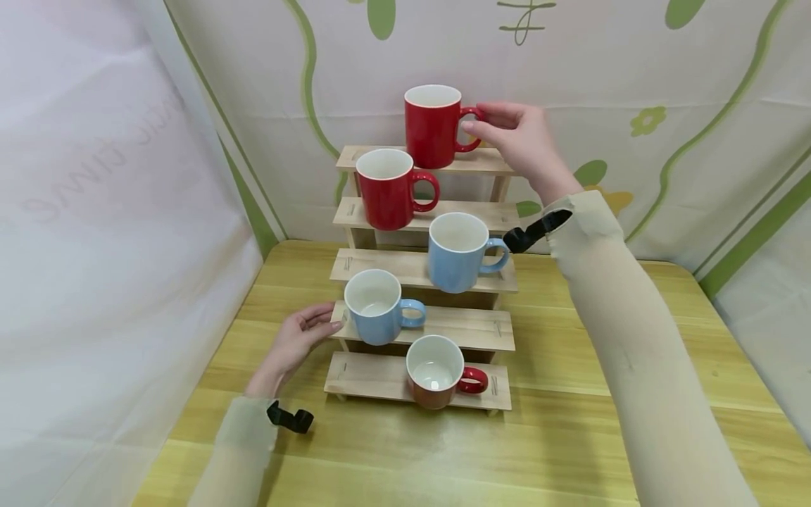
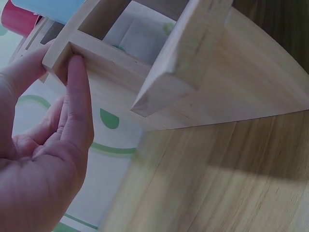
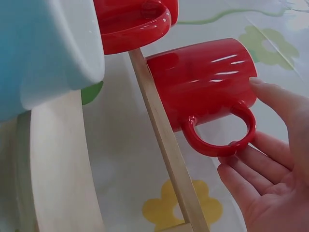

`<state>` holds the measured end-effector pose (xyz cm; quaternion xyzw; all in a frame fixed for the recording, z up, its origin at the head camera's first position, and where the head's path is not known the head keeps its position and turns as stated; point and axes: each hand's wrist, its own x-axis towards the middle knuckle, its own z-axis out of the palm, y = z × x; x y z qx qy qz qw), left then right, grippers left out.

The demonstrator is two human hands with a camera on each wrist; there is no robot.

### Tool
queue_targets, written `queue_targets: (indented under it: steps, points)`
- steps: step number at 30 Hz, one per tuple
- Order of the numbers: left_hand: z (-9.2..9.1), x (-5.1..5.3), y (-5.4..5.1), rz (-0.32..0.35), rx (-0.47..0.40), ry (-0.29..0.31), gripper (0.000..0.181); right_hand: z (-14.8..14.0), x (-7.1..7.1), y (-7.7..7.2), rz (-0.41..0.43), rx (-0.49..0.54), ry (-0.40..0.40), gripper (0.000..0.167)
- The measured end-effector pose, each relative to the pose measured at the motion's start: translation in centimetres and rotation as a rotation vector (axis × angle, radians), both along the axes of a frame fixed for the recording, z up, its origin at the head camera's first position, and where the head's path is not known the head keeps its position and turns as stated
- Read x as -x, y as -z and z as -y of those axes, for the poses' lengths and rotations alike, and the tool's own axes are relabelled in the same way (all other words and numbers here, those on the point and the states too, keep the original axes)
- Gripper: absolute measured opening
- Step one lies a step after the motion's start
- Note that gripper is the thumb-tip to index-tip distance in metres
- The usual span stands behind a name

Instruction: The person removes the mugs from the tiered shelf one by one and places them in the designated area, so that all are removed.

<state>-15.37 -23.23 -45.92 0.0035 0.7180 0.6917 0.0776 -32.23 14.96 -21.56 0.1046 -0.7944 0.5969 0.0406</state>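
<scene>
where the right hand (image 1: 524, 139) meets the top red mug (image 1: 432, 130), its thumb and fingers are parted and fairly straight, the thumb near the rim and the fingertips at the handle (image 3: 206, 148), touching it loosely without a firm grip. that mug stands upright on the highest tier of a five-step wooden rack (image 1: 367, 373), near its middle. the left hand (image 1: 298, 341) pinches the left end of the second tier (image 1: 453, 329) from the bottom, thumb on one side of the board and fingertips tucked into the corner beneath. one step below the top, another red mug (image 1: 385, 202) stands toward the left; on the middle tier a light blue mug (image 1: 453, 266) stands toward the right; a second light blue mug (image 1: 378, 325) sits just beside the left hand. on the lowest tier, right of the middle, is a third red mug (image 1: 436, 399), white inside. all five handles point right. the rack rests on a wood-grain table (image 1: 393, 454) before a white cloth (image 1: 583, 63) printed with green vines and flowers.
</scene>
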Motion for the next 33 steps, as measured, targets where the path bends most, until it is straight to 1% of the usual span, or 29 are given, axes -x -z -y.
queue_targets:
  steps: [3,9,12,15,19,23,28,33]
  points:
    - [-0.1,0.0,0.0,0.019,-0.035,0.006,0.050,0.4,0.4,-0.2,0.006,0.010,-0.002,0.055]
    - [0.1,0.0,0.1,0.055,-0.034,0.003,0.049,1.0,1.0,-0.6,0.023,0.026,0.004,0.047]
    - [0.1,0.0,0.2,0.054,-0.020,-0.002,0.049,1.1,1.2,-0.7,0.049,0.035,0.007,0.043]
    - [0.2,-0.1,0.3,0.054,-0.010,-0.011,0.048,1.3,1.4,-0.8,0.089,0.062,-0.011,0.042]
    - [0.1,-0.2,0.4,0.055,-0.021,-0.022,0.048,1.3,1.6,-1.0,0.137,0.088,-0.039,0.043]
    - [0.1,-0.1,0.4,0.040,-0.022,-0.022,0.047,1.2,1.7,-1.0,0.164,0.108,-0.054,0.044]
    - [-0.1,0.0,0.4,0.028,-0.010,-0.017,0.047,0.8,1.6,-0.9,0.171,0.148,-0.075,0.042]
    - [-0.2,0.1,0.3,0.030,-0.011,-0.022,0.047,0.3,1.4,-0.5,0.171,0.203,-0.096,0.039]
